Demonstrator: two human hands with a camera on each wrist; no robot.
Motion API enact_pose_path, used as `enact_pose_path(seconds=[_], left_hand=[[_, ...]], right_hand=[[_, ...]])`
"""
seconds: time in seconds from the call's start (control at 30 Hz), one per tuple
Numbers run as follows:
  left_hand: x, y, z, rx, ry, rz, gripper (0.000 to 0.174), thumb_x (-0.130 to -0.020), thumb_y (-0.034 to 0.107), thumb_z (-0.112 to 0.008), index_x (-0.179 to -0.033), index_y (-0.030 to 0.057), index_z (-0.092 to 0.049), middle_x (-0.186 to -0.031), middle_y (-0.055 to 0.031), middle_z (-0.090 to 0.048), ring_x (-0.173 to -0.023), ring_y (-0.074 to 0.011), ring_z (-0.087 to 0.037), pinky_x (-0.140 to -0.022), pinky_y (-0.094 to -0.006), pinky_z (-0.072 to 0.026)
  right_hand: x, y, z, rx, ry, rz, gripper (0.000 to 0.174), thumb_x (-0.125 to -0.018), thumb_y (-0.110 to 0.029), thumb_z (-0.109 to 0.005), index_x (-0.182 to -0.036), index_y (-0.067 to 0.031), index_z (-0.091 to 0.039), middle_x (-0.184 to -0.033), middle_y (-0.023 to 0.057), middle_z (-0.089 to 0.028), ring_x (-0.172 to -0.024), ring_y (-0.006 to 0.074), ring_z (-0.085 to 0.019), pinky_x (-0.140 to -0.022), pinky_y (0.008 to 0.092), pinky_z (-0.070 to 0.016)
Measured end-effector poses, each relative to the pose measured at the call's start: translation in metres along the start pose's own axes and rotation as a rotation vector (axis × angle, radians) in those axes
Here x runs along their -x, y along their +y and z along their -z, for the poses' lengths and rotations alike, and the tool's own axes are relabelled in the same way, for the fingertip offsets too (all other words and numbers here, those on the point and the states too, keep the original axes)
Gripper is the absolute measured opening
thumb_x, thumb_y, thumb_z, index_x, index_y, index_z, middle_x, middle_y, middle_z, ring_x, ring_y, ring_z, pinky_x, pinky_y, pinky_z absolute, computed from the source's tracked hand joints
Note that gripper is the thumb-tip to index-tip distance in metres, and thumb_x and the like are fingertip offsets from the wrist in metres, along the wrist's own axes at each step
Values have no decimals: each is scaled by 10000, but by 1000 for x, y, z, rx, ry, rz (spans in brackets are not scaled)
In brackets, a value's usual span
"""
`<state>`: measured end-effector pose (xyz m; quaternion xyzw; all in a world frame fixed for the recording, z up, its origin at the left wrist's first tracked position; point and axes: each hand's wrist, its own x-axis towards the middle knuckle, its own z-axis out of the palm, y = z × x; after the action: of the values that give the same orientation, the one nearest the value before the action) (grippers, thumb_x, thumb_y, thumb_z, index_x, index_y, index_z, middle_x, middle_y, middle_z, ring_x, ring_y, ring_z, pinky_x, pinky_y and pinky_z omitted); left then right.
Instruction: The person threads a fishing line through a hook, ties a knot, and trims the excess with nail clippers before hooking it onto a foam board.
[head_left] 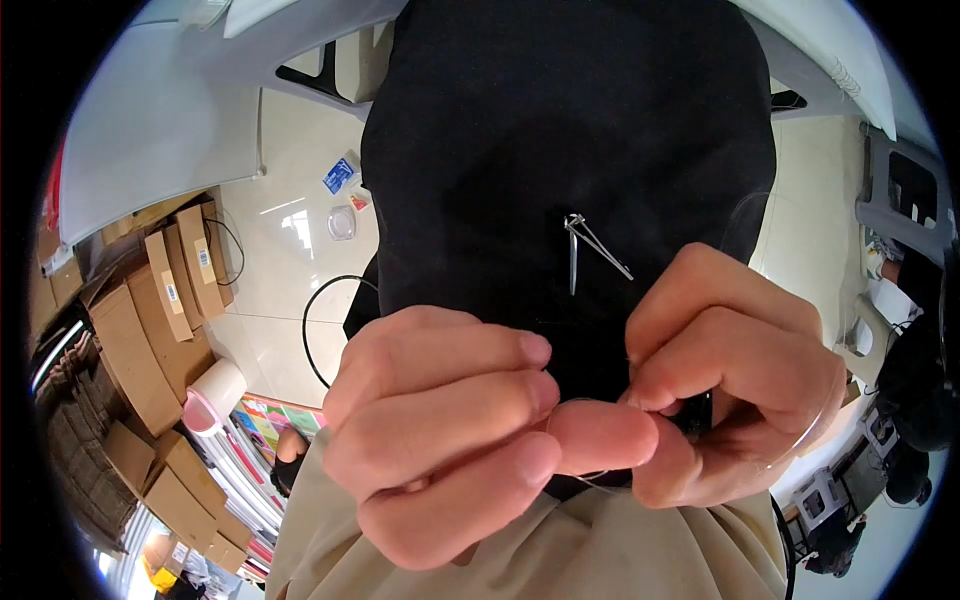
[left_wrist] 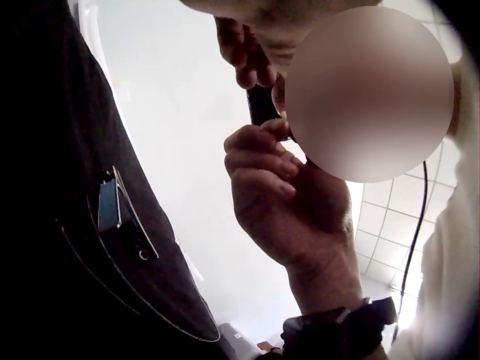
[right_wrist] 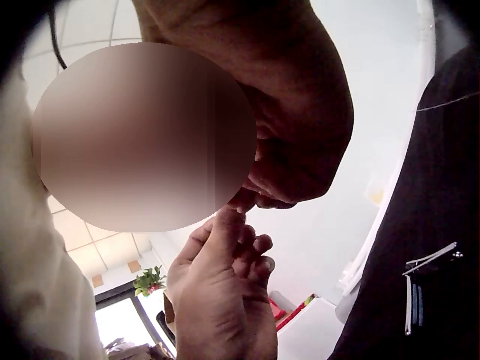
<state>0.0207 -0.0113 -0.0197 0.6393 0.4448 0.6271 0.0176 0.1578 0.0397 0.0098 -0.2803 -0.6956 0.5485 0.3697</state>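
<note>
- Head view: the left hand [head_left: 440, 430] and the right hand [head_left: 740, 380] are nearest the camera, and they touch. The left hand's fingers are bent and its thumb sticks out, with thin thread [head_left: 803, 437] pinched beside the thumb. The right hand pinches the thread close to the left thumb's tip. Some of the thread runs over the back of the right hand.
- Past the hands, the clipper [head_left: 573, 262] lies unfolded on the black cloth [head_left: 520, 110]. Off to the left are a blue pack [head_left: 338, 176] and a clear tub [head_left: 341, 223] on the floor [head_left: 280, 260], and brown boxes [head_left: 140, 350].
- Left wrist view: the hands are close together, and a small dark thing [left_wrist: 262, 105] shows between them. I cannot tell what it is. The clipper is on the cloth.
- Right wrist view: the hands meet at the fingertips. A green plant [right_wrist: 150, 281] is behind.
</note>
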Motion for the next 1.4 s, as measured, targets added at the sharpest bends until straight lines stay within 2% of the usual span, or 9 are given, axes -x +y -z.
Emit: enact_pose_path(seconds=[0.17, 0.37, 0.5, 0.63, 0.77, 0.93, 1.13, 1.4], left_hand=[[-1, -5, 5, 88, -64, 6, 395, -699, 211, -712, -992, 64, -492, -711, -68, -492, -541, -167, -474, -417, -214, -406], [-5, -8, 9, 310, -203, 202, 461, -663, 185, -755, -1014, 50, -487, -769, -119, -527, -602, -213, -521, -485, -270, -445], [-5, -20, 8, 506, -279, 252, 534, -633, 236, -784, -1015, 16, -482, -823, -160, -529, -656, -230, -534, -536, -281, -453], [-7, -25, 13, 655, -340, 409, 499, -688, 248, -725, -1033, -29, -493, -864, -187, -522, -700, -241, -540, -574, -281, -435], [-11, -23, 15, 741, -350, 563, 401, -764, 262, -619, -974, -64, -514, -813, -198, -517, -673, -230, -522, -584, -281, -418], [-12, -20, 15, 768, -324, 612, 359, -782, 269, -592, -917, -58, -533, -765, -194, -516, -638, -213, -506, -558, -275, -414], [-7, -18, 9, 699, -236, 605, 220, -813, 174, -576, -912, -20, -541, -759, -181, -534, -567, -185, -504, -473, -236, -400], [-10, -5, 6, 749, -165, 816, 207, -854, 188, -552, -966, 16, -526, -789, -163, -557, -570, -175, -521, -448, -212, -401]], right_hand=[[0, -1, 2, -13, -13, -9, 122, -497, -14, -616, -583, -5, -530, -625, 125, -514, -461, 116, -439, -406, 193, -297], [-3, -6, 12, 1, -61, -90, 98, -514, -14, -598, -571, -18, -519, -618, 122, -510, -466, 107, -422, -420, 200, -287], [-4, 1, 15, -137, 7, -123, 83, -518, -25, -585, -566, -25, -517, -613, 116, -507, -458, 100, -406, -426, 196, -272], [-4, 6, 16, -210, 25, -165, 82, -541, -47, -592, -566, -23, -518, -612, 115, -507, -461, 95, -401, -431, 193, -270], [-3, 9, 17, -280, -9, -234, 96, -570, -62, -596, -561, -13, -514, -606, 118, -503, -468, 93, -402, -442, 191, -281], [-3, 11, 12, -389, 13, -323, 93, -580, -54, -577, -563, 5, -508, -619, 130, -509, -487, 101, -408, -459, 191, -288], [-2, 10, 12, -380, -5, -393, 85, -584, -43, -562, -578, 15, -500, -640, 138, -517, -509, 109, -417, -474, 198, -301], [-5, 7, 8, -450, 65, -551, 115, -597, -62, -571, -581, 13, -485, -664, 127, -517, -524, 101, -415, -483, 202, -307]])
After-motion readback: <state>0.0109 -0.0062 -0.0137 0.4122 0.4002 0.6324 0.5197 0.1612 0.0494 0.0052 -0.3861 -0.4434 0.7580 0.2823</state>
